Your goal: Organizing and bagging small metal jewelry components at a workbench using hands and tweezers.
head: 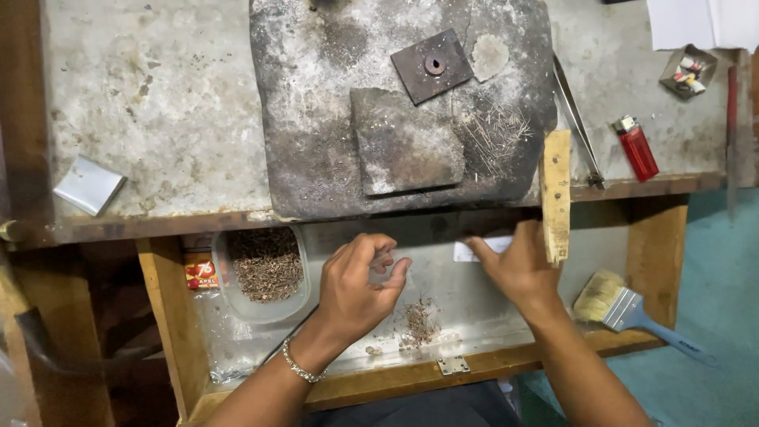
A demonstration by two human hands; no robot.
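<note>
Left hand over the drawer, fingers curled, grip pinched together, apparently on a few small bits, too small to tell. Right hand lies flat on a white slip, grip apart. Small scrap pile lies between the hands; tub at left holds much more. Sorting looks partway.

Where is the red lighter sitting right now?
In the head view, the red lighter lies on the grey bench top at the right, just right of the metal tweezers and above the paintbrush.
</note>
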